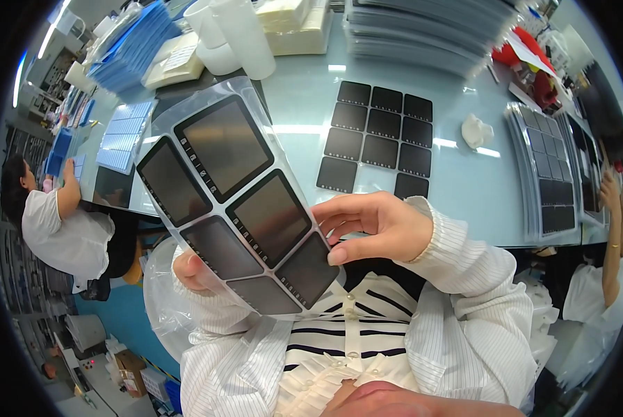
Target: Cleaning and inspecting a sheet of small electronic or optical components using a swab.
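Observation:
I hold up a clear plastic sheet (228, 194) carrying several dark square panels with printed edges, tilted in front of my chest. My left hand (192, 270) grips its lower left edge from behind, mostly hidden by the sheet. My right hand (375, 226) pinches its right edge with thumb and fingers. On the pale blue table (457, 187) beyond lie several loose black square panels (377, 135) laid out in a grid.
White cylinders (238, 35) and stacks of sheets (423, 28) stand at the table's far side. Another stack of panel sheets (551, 167) lies right, a white crumpled cloth (476, 131) near it. One person sits at left (61, 222), another person's arm at right (612, 229).

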A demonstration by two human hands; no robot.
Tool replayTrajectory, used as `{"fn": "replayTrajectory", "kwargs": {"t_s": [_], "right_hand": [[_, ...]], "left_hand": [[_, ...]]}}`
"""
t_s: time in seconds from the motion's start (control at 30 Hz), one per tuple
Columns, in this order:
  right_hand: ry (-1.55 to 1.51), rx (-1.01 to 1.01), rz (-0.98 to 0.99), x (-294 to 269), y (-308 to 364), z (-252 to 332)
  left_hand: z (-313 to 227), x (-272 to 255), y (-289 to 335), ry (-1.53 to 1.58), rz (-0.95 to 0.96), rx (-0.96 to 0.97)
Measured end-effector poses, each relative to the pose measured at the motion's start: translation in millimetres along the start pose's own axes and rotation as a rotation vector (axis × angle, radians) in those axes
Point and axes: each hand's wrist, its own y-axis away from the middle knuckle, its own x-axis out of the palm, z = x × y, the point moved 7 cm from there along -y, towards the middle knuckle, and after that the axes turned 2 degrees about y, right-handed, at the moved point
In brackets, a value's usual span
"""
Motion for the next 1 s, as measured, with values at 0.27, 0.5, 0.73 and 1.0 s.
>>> {"fn": "replayTrajectory", "kwargs": {"t_s": [0.27, 0.5, 0.73, 1.0], "right_hand": [[-0.180, 0.060, 0.052, 9, 9, -9], [-0.170, -0.011, -0.016, -3, 26, -8], [-0.127, -0.158, -0.126, -38, 56, -2], [1.341, -0.325, -0.710, -70, 57, 31]], "left_hand": [[6, -56, 51, -0.076, -0.156, -0.096], [-3, -50, 51, -0.141, -0.186, -0.048], [-88, -61, 81, -0.310, -0.265, 0.058], [-98, -35, 54, -0.422, -0.292, 0.078]]}}
